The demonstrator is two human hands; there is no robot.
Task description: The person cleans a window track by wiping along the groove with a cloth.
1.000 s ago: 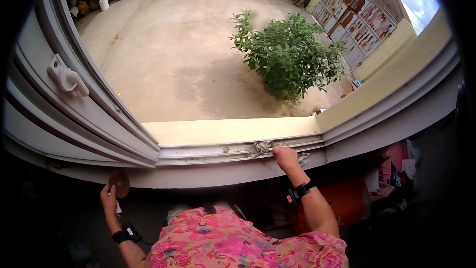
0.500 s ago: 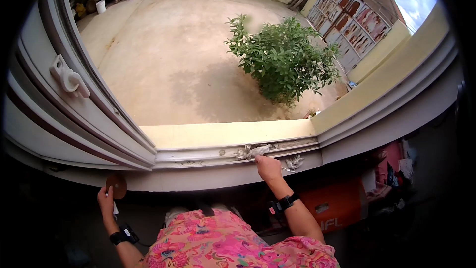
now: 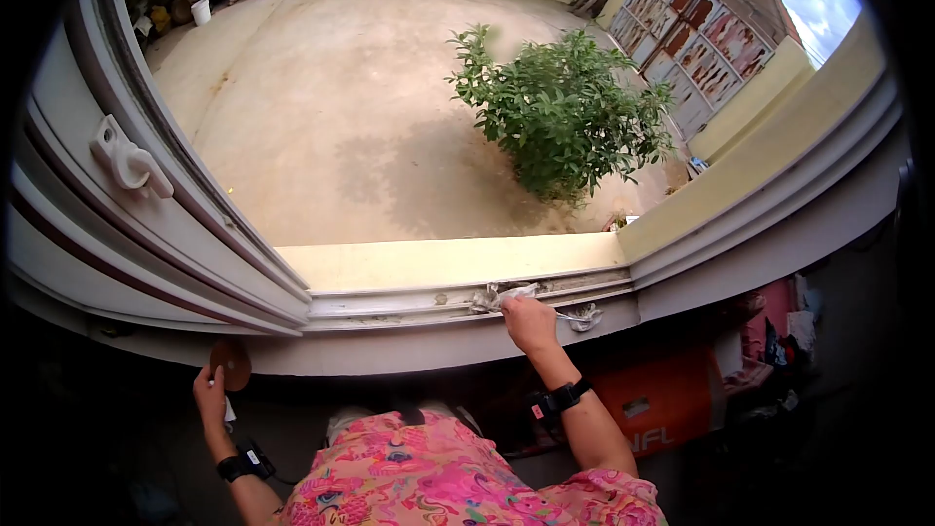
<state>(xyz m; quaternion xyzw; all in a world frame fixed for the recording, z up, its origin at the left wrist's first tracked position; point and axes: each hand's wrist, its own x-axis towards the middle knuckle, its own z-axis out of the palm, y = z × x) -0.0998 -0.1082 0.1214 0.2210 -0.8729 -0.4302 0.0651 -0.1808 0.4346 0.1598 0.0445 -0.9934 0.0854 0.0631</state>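
Note:
My right hand (image 3: pixel 531 321) is closed on a crumpled, dirty white wipe (image 3: pixel 502 298), pressing it into the window track (image 3: pixel 390 306). Dark grime marks the track, mostly on its right side. Just right of that hand, a second crumpled wipe (image 3: pixel 584 318) lies on the inner sill (image 3: pixel 429 355). A thin pale stick-like piece shows between the hand and that wipe. My left hand (image 3: pixel 208 392), low at the left, has its fingers closed at the edge of a thin round brown disc (image 3: pixel 232 364). Something small and white also shows at those fingers; its kind is unclear.
The sliding window sash (image 3: pixel 146 224), with a white latch (image 3: pixel 129 161), stands at the left. Outside are a concrete yard, a leafy bush (image 3: pixel 565 117) and a rusty gate (image 3: pixel 696 44). An orange box (image 3: pixel 623 409) and piled cloths (image 3: pixel 769 331) sit below the sill at right.
My right hand and the wipe stay at nearly the same spot in the track, with the wrist slightly turned. The view shifts a little. The left hand keeps the disc.

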